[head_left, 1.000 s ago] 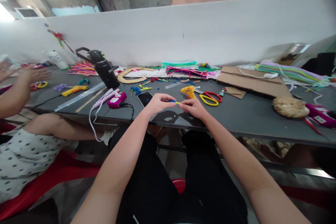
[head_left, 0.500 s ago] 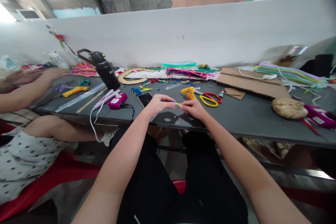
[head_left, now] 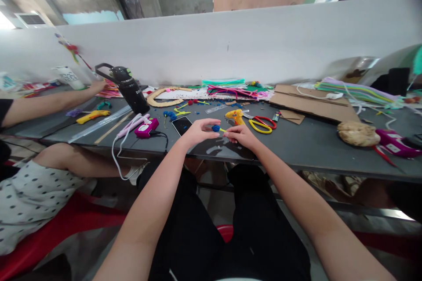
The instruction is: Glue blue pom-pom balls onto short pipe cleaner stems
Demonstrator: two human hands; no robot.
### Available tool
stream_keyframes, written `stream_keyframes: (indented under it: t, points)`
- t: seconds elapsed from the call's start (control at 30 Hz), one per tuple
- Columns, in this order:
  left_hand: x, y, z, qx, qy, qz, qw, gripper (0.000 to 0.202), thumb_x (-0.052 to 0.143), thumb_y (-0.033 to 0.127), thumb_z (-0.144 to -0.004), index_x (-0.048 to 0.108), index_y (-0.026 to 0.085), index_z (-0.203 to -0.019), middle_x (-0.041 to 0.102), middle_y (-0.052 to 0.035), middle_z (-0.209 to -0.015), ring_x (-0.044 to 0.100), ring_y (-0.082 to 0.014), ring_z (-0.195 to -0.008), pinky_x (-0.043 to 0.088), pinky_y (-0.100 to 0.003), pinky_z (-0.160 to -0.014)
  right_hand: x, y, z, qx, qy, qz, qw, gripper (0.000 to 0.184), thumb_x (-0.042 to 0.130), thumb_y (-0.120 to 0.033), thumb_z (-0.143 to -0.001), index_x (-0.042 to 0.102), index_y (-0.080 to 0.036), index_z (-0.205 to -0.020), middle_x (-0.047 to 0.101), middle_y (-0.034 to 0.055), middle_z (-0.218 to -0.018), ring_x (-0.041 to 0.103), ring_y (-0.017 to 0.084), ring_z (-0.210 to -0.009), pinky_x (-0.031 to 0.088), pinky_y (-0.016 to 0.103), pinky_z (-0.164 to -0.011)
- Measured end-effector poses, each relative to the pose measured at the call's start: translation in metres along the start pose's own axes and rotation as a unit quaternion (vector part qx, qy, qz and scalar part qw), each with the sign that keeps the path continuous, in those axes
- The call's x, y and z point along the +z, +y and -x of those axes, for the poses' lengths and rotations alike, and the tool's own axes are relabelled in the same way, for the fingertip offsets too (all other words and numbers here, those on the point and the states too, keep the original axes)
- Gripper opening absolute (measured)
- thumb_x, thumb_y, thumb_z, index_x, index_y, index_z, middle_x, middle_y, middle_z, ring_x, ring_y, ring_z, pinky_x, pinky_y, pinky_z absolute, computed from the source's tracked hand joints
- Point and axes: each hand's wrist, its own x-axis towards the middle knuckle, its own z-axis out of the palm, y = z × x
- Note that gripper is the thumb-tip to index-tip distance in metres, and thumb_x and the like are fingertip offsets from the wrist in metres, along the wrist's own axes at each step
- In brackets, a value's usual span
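A small pipe-cleaner flower with a blue fuzzy head [head_left: 216, 128] and a short yellow stem [head_left: 222, 130] is above the table's front edge. My right hand [head_left: 241, 136] pinches the yellow stem between thumb and fingers. On the other side, my left hand [head_left: 199, 131] is open, thumb and fingers apart around the blue head; I cannot tell whether they touch it. Just behind my hands lie a yellow glue gun [head_left: 234, 117] and scissors with red and yellow handles [head_left: 262, 124]. Beside my left hand is a phone [head_left: 181, 125].
A black bottle [head_left: 130, 92] and a purple device [head_left: 146, 127] with a cord stand to the left. Cardboard [head_left: 313, 103] lies at right, pipe cleaners [head_left: 227, 90] along the back. At far left, another person's arm [head_left: 56, 104] reaches over the table.
My left fingers have spread apart, and the blue head now shows between them. The right hand keeps its pinch. The other person's arm has reached farther right, toward the bottle.
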Motion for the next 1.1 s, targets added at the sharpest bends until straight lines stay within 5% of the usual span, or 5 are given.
stream_keyframes:
  t: [0.17, 0.53, 1.1]
  points:
    - [0.004, -0.003, -0.003, 0.0, 0.015, -0.037, 0.999, 0.045, 0.079, 0.034, -0.066, 0.072, 0.014, -0.105, 0.072, -0.011, -0.1, 0.066, -0.0181, -0.083, 0.052, -0.031, -0.08, 0.0, 0.001, -0.002, 0.014, -0.008, -0.009, 1.0, 0.031, 0.068, -0.042, -0.075, 0.074, -0.012, -0.082, 0.053, -0.001, -0.055, 0.044, 0.009, -0.051, 0.033, 0.025, -0.051]
    - [0.008, -0.004, -0.003, 0.015, 0.029, -0.027, 0.999, 0.04, 0.072, 0.042, -0.074, 0.07, 0.011, -0.1, 0.07, -0.0065, -0.075, 0.062, -0.014, -0.067, 0.051, -0.026, -0.066, 0.001, 0.0, -0.001, 0.01, -0.008, 0.009, 1.0, 0.035, 0.067, -0.047, -0.076, 0.073, -0.013, -0.079, 0.051, -0.0012, -0.053, 0.043, 0.009, -0.05, 0.033, 0.025, -0.05]
    - [0.007, -0.01, -0.007, 0.0, 0.013, 0.001, 1.0, 0.033, 0.071, 0.042, -0.074, 0.073, 0.011, -0.086, 0.068, -0.0056, -0.07, 0.061, -0.0131, -0.063, 0.052, -0.027, -0.066, 0.002, -0.001, -0.001, -0.004, 0.001, 0.017, 1.0, 0.045, 0.061, -0.055, -0.081, 0.074, -0.013, -0.09, 0.053, -0.0003, -0.059, 0.045, 0.009, -0.052, 0.036, 0.024, -0.051]
